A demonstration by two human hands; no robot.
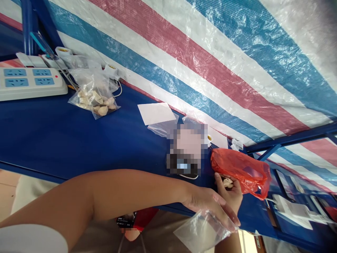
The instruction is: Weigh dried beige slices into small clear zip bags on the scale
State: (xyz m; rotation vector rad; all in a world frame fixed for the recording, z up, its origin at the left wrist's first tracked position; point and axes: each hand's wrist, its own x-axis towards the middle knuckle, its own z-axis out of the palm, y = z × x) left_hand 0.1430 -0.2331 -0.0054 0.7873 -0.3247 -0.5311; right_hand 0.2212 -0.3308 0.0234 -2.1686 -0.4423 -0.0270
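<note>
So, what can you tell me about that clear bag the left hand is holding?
The bag looks like thin, see-through plastic, wrinkled and shiny, with one pointed corner spread out to the left. I can make out nothing inside it. The left hand holds it near its upper right side, and it hangs slanting in front of the blue table, near the bottom of the picture. Whether it brushes the right forearm, I cannot tell.

Around the paper (pixel 156 113) on the table (pixel 118 147): a filled bag (pixel 101 102) at nine o'clock (power strip (pixel 30 89) beyond it), and a carrier bag (pixel 237 165) at four.
</note>
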